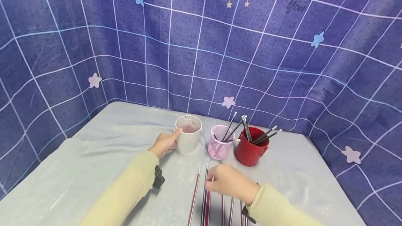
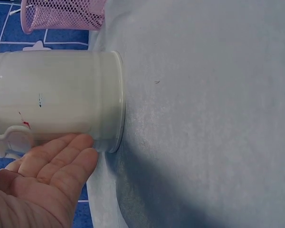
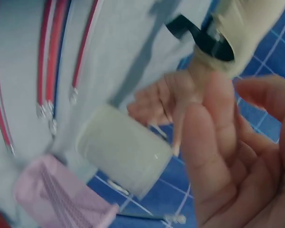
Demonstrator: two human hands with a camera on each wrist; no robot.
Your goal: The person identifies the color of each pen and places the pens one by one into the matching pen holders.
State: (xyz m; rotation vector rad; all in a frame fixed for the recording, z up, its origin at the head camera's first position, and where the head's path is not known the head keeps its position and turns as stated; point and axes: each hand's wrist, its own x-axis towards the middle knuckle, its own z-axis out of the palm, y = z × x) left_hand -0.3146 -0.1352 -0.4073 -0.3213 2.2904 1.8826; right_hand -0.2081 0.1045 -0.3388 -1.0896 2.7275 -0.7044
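Note:
My left hand (image 1: 165, 143) holds a small white metal bucket (image 1: 187, 142) by its left side, the thumb over the rim. In the left wrist view its fingers (image 2: 61, 159) lie nearly straight along the bucket wall, beside a handle lug. No pencils show inside the bucket. Over a row of pencils hovers my right hand (image 1: 230, 181), its fingers loosely bent; in the right wrist view a gap separates thumb and fingers, with nothing between them. Beneath it, red-striped pencils (image 1: 194, 198) and a black pencil (image 1: 204, 198) lie on the cloth, partly hidden by the hand.
Right of the white bucket stands a pink mesh cup (image 1: 216, 149) with several black pencils leaning in it. A red bucket (image 1: 249, 153) beside it also contains black pencils. The grey cloth (image 1: 94, 156) covers the surface, and a blue grid curtain (image 1: 188, 62) hangs behind.

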